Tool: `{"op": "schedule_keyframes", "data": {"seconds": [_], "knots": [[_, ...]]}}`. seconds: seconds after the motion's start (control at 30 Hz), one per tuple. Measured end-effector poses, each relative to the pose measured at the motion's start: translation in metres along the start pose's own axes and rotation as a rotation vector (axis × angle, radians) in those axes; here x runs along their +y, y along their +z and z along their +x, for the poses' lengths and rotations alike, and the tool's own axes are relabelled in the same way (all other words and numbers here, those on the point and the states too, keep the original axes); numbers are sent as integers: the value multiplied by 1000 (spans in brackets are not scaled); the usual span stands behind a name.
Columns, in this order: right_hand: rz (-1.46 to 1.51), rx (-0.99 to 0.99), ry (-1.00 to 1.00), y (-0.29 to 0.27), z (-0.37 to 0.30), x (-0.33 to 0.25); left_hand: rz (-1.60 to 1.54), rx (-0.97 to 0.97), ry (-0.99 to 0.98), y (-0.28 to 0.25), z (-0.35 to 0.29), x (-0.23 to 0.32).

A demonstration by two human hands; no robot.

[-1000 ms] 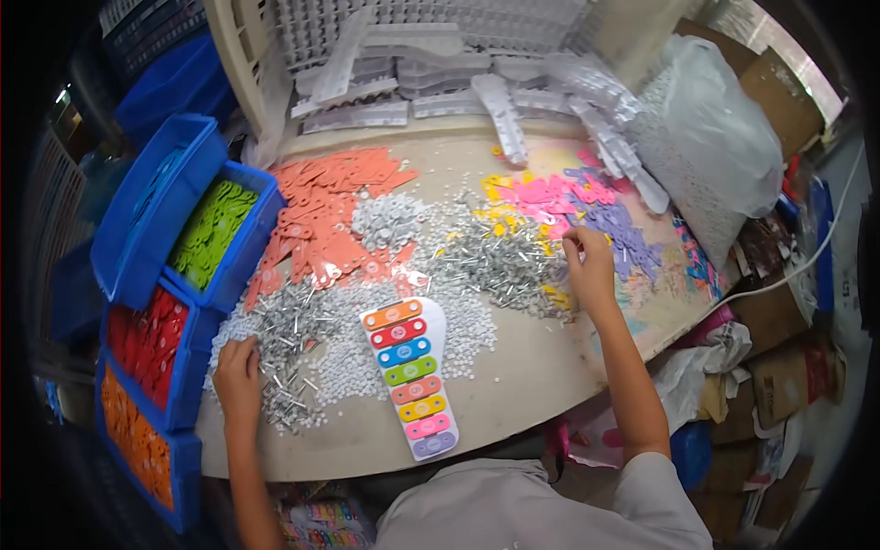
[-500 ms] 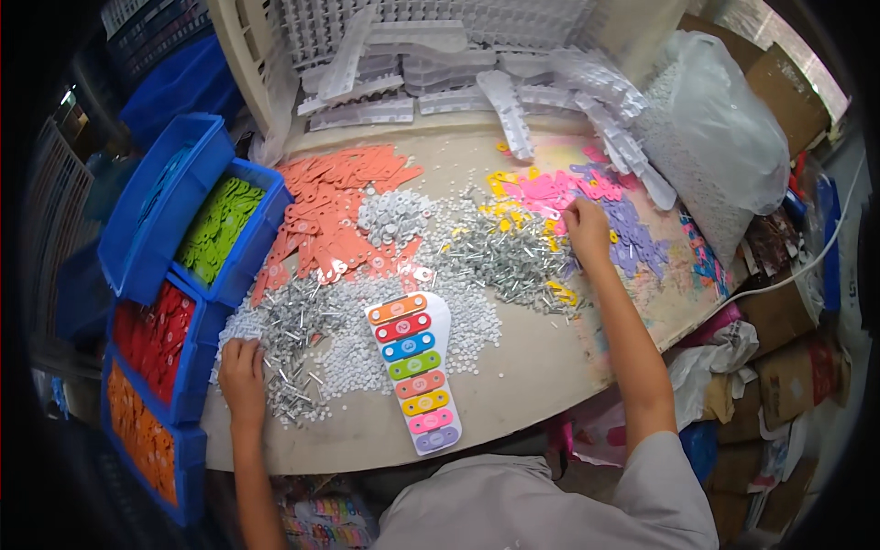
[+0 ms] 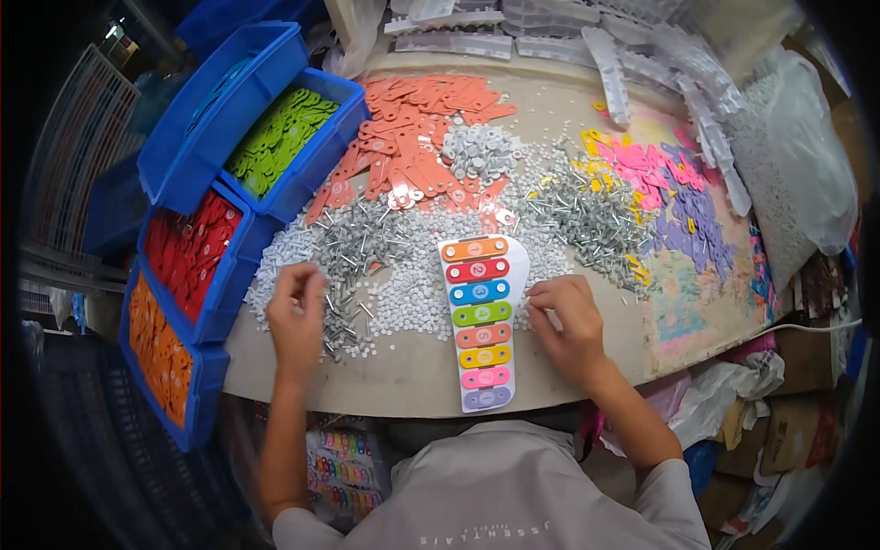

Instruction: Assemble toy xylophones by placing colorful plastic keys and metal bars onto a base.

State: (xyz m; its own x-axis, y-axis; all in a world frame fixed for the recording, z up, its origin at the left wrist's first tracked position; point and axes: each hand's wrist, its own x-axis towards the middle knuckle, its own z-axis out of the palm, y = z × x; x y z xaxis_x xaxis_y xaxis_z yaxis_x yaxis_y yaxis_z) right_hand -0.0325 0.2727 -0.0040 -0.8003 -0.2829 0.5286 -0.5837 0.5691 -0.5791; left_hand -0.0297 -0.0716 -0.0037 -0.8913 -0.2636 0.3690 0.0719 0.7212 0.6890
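Note:
A toy xylophone (image 3: 516, 266) with a white base and a column of coloured bars lies near the table's front edge. White caps sit at the ends of its orange, red and blue bars; the lower bars show small dark spots there. My right hand (image 3: 570, 330) is just right of it, fingers bent in a pinch; whatever is in them is too small to name. My left hand (image 3: 298, 321) is curled at the left edge of the white caps (image 3: 408, 307) and metal pins (image 3: 353, 243). Its fingertips are close together, their contents hidden.
Blue bins (image 3: 203, 344) on the left hold green, red and orange bars. Coral bars (image 3: 412, 119), more pins (image 3: 587, 215), pink bars (image 3: 642, 170) and purple bars (image 3: 692, 229) lie in piles. White plastic bases (image 3: 550, 18) are stacked behind; a clear bag (image 3: 807, 156) stands right.
My right hand has come from the pink and purple bars to the xylophone's right side. My left hand has lifted from the caps and pins. The whole view has shifted.

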Motion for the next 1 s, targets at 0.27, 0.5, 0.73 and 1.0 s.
{"op": "schedule_keyframes", "data": {"seconds": [0.27,0.5,0.73,1.0], "knots": [[43,-84,26,20,-4,0,-871,-582,-628,43,-36,47],[-84,-117,-78,21,-7,-3,-1011,-780,-653,68,-44,50],[361,-274,719,10,0,-13,-982,-796,-657,69,-41,56],[544,-361,891,5,8,15,-871,-707,-526,80,-45,59]]}}
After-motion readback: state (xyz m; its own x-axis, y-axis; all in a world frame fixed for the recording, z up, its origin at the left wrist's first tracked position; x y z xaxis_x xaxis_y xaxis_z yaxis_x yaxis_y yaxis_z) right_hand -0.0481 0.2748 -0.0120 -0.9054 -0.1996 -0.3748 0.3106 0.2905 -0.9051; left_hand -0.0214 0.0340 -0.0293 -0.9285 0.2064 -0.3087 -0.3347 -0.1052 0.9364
